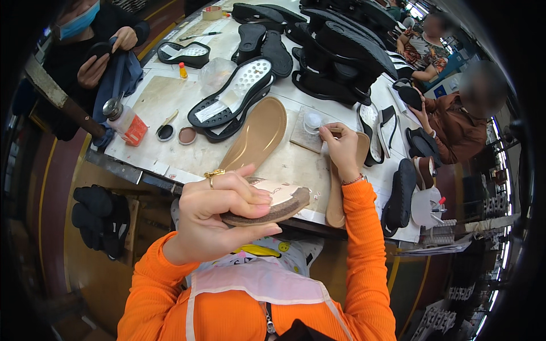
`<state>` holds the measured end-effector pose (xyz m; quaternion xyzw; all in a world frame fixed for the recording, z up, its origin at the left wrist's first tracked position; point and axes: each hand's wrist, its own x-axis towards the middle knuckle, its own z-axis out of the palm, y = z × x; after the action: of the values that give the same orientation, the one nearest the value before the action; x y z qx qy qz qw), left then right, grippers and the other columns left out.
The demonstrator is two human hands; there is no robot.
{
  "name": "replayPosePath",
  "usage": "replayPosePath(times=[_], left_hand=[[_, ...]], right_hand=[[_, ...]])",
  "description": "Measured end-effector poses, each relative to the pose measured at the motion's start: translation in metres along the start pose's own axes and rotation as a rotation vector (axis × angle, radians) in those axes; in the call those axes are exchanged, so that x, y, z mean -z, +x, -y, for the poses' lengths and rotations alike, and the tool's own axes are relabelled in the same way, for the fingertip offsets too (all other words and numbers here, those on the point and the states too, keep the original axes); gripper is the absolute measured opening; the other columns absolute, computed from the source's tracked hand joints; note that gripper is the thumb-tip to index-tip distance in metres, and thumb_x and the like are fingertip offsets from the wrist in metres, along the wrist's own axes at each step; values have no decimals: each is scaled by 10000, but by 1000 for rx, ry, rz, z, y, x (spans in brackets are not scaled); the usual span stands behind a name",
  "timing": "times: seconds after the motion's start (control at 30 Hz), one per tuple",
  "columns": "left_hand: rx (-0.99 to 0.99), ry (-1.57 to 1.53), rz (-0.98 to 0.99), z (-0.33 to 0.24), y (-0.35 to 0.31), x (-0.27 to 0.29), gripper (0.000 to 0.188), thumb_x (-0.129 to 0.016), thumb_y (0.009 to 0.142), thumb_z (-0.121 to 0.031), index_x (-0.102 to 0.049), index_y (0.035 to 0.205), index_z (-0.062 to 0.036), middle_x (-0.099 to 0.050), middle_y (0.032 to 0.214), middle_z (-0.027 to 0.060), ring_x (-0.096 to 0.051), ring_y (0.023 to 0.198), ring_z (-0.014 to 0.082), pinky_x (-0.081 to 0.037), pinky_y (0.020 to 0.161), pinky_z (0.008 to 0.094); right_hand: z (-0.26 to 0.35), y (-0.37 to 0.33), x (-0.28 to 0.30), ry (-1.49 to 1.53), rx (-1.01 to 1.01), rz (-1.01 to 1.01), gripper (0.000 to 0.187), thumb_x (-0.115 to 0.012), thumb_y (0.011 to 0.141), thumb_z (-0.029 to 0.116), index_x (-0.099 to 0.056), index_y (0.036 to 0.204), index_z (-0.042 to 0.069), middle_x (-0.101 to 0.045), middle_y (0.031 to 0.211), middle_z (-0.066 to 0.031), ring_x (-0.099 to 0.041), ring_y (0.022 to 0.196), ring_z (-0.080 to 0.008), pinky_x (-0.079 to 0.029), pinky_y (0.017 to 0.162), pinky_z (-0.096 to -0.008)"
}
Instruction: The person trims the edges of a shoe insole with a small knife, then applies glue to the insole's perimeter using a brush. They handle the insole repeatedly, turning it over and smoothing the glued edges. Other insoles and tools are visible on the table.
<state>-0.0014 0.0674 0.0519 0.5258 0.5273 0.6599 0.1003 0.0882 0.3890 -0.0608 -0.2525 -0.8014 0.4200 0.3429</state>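
Note:
My left hand [213, 199] grips a brown-edged shoe sole [273, 211] in front of me, thumb below and fingers over its pale top. Farther off, my right hand [344, 150] is closed in a pinch at the rim of a small clear cup [313, 120]. Whatever lies between those fingertips is too small to make out. The cup stands on a square grey tile [301, 138]. A tan insole [260, 129] lies left of the tile. Partly behind my right hand and forearm is another tan insole [336, 196].
Black soles [341, 57] are stacked at the back. A white-lined black sole [233, 96] lies left of centre. Two open pots [186, 135] and a pump bottle [126, 122] stand at the left. A white container [427, 207] is at the right corner. Co-workers sit at both sides.

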Motion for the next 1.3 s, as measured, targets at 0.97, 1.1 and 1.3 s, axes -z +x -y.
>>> replayPosePath(times=[0.97, 1.1, 1.3], left_hand=[[5, -18, -35, 5, 6, -2, 275, -854, 635, -33, -704, 866, -36, -699, 922, 100, -681, 897, 183, -468, 989, 403], [-9, 6, -33, 5, 6, 0, 267, -856, 636, -39, -709, 859, -40, -703, 922, 89, -682, 888, 178, -475, 979, 397], [-27, 25, -26, 8, 9, -1, 270, -870, 630, -87, -716, 851, -64, -706, 920, 72, -682, 872, 182, -474, 970, 416]], right_hand=[[11, 0, -4, -124, 20, -30, 130, -731, 785, 63, -690, 822, -55, -700, 790, -124, -678, 686, -167, -529, 644, -264], [41, -5, 1, 206, -69, -41, 115, -720, 809, 59, -692, 857, -42, -695, 786, -83, -652, 690, -127, -525, 660, -247], [151, -54, 29, 473, 77, 169, 39, -697, 803, -11, -678, 836, -22, -655, 864, -99, -643, 846, -161, -508, 774, -267]])
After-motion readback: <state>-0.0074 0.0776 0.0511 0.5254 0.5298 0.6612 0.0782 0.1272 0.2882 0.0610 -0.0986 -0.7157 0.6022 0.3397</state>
